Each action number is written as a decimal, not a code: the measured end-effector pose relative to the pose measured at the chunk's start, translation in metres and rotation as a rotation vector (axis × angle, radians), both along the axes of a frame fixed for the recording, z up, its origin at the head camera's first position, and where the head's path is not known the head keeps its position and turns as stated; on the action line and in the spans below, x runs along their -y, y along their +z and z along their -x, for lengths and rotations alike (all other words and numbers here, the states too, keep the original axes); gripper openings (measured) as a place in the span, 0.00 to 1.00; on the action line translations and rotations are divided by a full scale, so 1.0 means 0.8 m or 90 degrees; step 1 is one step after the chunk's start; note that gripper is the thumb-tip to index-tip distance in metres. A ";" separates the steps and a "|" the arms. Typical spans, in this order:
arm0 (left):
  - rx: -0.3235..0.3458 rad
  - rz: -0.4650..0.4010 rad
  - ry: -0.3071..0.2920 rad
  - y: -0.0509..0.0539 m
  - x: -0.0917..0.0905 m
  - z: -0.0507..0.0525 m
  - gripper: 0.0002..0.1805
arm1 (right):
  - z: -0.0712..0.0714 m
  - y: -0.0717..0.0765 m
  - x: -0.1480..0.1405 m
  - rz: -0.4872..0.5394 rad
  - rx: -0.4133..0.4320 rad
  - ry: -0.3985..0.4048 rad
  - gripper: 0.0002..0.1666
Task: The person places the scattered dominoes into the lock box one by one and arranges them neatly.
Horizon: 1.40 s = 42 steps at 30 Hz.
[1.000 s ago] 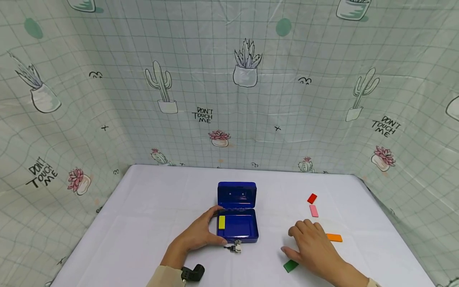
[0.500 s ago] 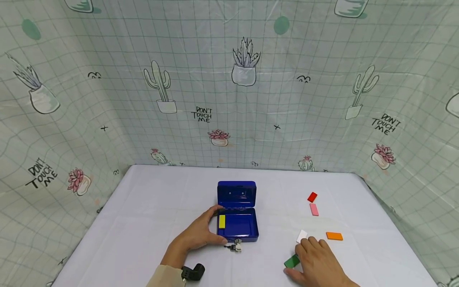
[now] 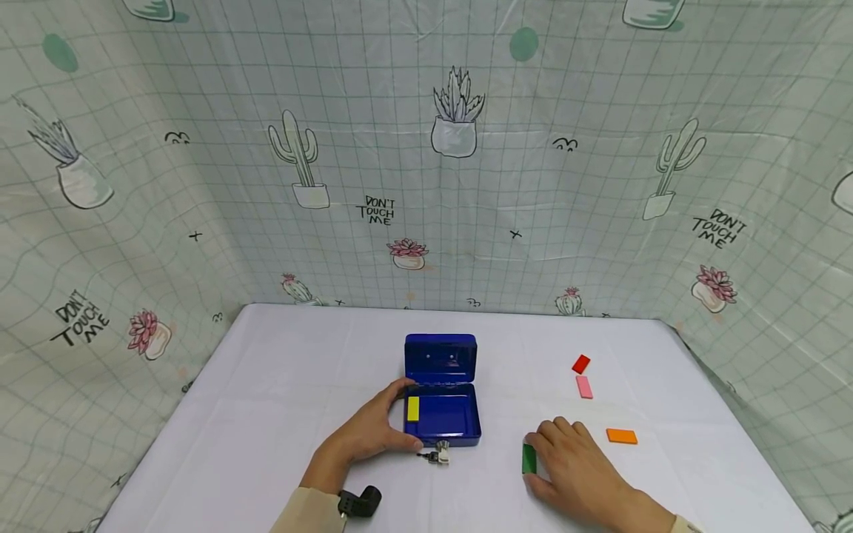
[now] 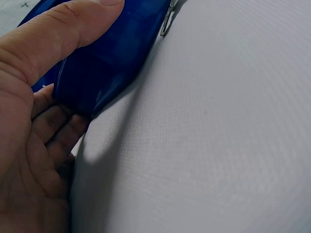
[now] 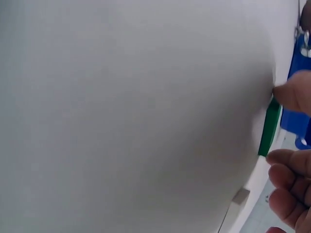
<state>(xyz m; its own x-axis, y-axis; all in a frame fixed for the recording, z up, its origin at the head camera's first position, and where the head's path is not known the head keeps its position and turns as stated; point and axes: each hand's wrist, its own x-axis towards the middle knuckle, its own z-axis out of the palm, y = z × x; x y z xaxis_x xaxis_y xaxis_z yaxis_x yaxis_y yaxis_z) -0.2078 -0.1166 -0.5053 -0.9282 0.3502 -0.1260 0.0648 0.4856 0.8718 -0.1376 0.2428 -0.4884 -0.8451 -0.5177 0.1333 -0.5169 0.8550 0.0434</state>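
Note:
A small blue cash box (image 3: 449,416) stands with its lid raised and a yellow block (image 3: 413,409) inside at the left. My left hand (image 3: 365,435) grips its left side, thumb at the front and fingers at the back. In the left wrist view the thumb lies against the blue wall (image 4: 97,63). Keys (image 3: 436,454) hang at the box's front lock. To the right, my right hand (image 3: 578,468) pinches a flat green block (image 3: 529,459) by its two ends, between thumb and index finger. The right wrist view shows this green block (image 5: 270,127) on edge, close to the cloth.
An orange block (image 3: 622,436) lies right of my right hand. Farther back are a pink block (image 3: 584,387) and a red block (image 3: 581,363). A white block (image 5: 235,208) shows in the right wrist view. A patterned curtain (image 3: 373,148) surrounds the white-covered table (image 3: 300,355).
My right hand has reached the green block, taken it by its ends and turned it, moving slightly left and away from me. My left hand stays on the cash box.

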 end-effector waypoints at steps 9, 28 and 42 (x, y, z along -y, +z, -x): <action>0.003 -0.006 0.002 -0.001 0.001 0.001 0.62 | 0.010 -0.002 -0.006 0.017 -0.027 0.020 0.26; -0.008 -0.003 -0.004 0.000 0.000 0.001 0.62 | 0.054 0.019 0.013 0.049 -0.160 0.048 0.29; -0.022 0.001 -0.012 -0.002 0.002 0.002 0.62 | 0.086 0.031 0.071 0.043 -0.165 0.083 0.30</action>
